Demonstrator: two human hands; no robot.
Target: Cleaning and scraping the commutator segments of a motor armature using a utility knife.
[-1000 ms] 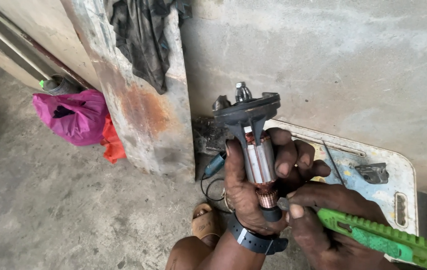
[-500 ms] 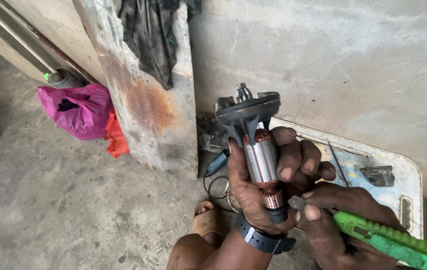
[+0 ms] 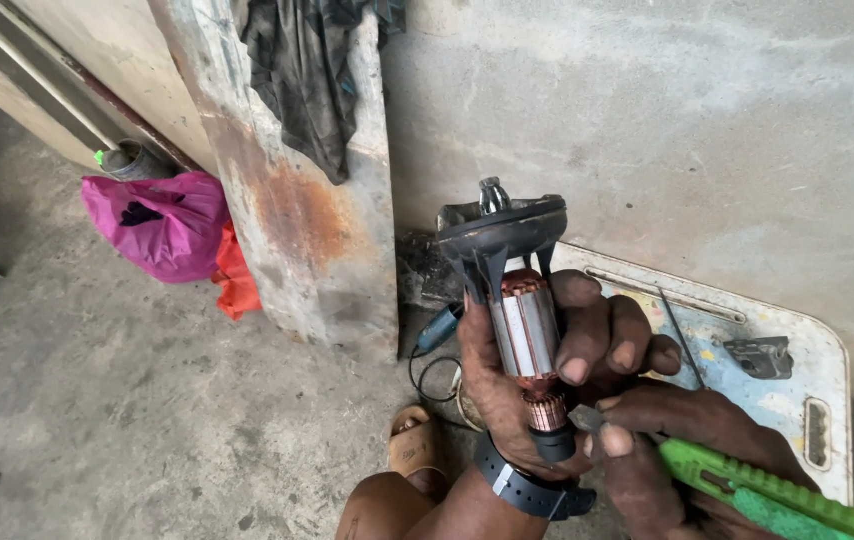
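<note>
Centre of the frame: I see one motor armature (image 3: 525, 335), held upright. It has a black, disc-shaped fan end at the top with a small metal shaft tip above it, a core of grey steel laminations with copper-red windings showing at both ends, a ribbed copper commutator lower down, and a dark bearing at the foot.

My left hand (image 3: 537, 390) is clenched around the armature's core, thumb on one side and fingers wrapped over the other; one black wristband (image 3: 522, 490) sits on that wrist.

Lower right: my right hand (image 3: 692, 450) grips one green utility knife (image 3: 777, 492), its small blade tip touching the armature just beside the commutator.

Behind the hands, right of centre: one white, scuffed panel (image 3: 797, 400) lies flat, bearing one small grey metal part (image 3: 762, 357) and one thin dark rod (image 3: 682, 335).

Upper middle: one rusty slab (image 3: 307, 230) leans on the wall, with one dark rag (image 3: 307, 70) draped over it.

Left: one pink bag (image 3: 162, 222), with one orange-red cloth (image 3: 237, 280) just beside it.

Lower centre: one sandalled foot (image 3: 415, 450) on the concrete floor (image 3: 127, 420).
</note>
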